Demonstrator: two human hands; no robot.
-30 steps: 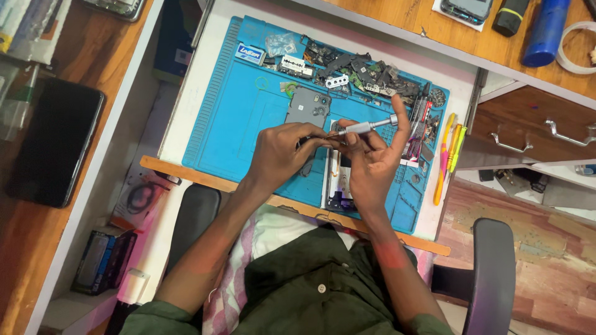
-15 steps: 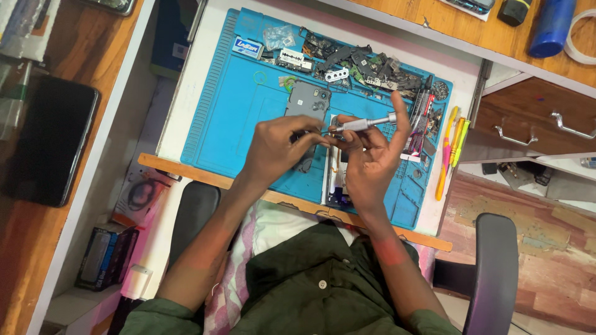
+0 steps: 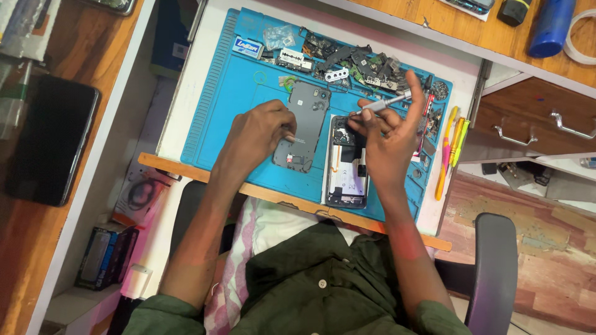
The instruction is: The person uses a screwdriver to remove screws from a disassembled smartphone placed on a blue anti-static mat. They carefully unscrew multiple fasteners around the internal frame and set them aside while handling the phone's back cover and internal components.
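An opened phone [image 3: 347, 162] lies face down on the blue mat [image 3: 236, 105], its insides showing. The right hand [image 3: 388, 139] pinches a silver screwdriver [image 3: 385, 103] above it; the left hand [image 3: 257, 133] rests curled fingers on the grey back cover [image 3: 304, 124].

Mat [image 3: 236, 99] on desk. On mat: back cover [image 3: 304, 124] left of opened phone [image 3: 346, 162], just beside it; loose parts [image 3: 347, 62] along far edge; tweezers [image 3: 452, 146] off right edge. Left hand [image 3: 257, 133] on cover; right hand [image 3: 391, 139], with screwdriver [image 3: 385, 102], over phone.
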